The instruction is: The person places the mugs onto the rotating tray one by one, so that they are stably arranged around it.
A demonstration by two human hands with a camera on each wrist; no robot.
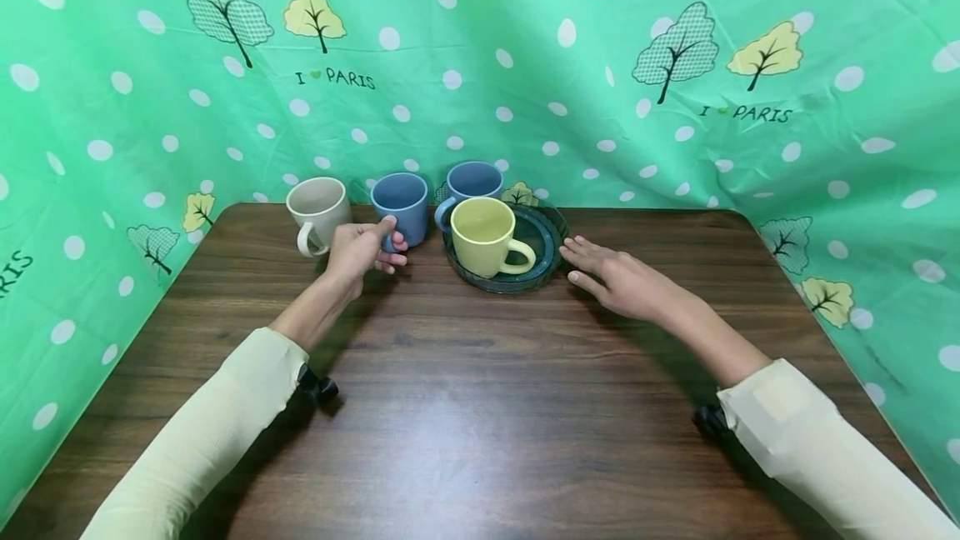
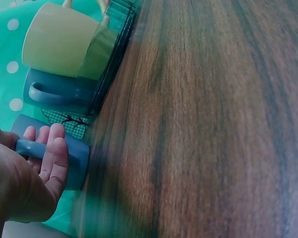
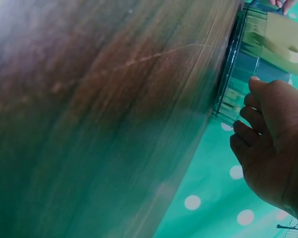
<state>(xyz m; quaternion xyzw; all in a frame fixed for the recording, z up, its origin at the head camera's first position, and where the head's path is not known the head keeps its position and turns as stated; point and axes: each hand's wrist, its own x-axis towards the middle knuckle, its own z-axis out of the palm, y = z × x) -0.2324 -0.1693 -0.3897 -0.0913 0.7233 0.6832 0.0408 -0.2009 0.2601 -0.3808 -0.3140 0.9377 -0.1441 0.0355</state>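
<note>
blue and upright near the far edge of the table (image 1: pixel 465 407), a mug (image 1: pixel 411 205) is pinched by its handle (image 2: pixel 32 148) between thumb and fingers of the left hand (image 1: pixel 356 250), the nearer one. to its right, a yellow mug (image 1: pixel 482 244) is borne by a glass dish (image 1: pixel 551 233), beside whose right rim the right hand (image 1: pixel 618 277) is held, fingers extended, gripping nothing.

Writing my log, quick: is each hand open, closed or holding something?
Left hand: holding a blue mug by its handle.
Right hand: open, beside the see-through dish.
</note>
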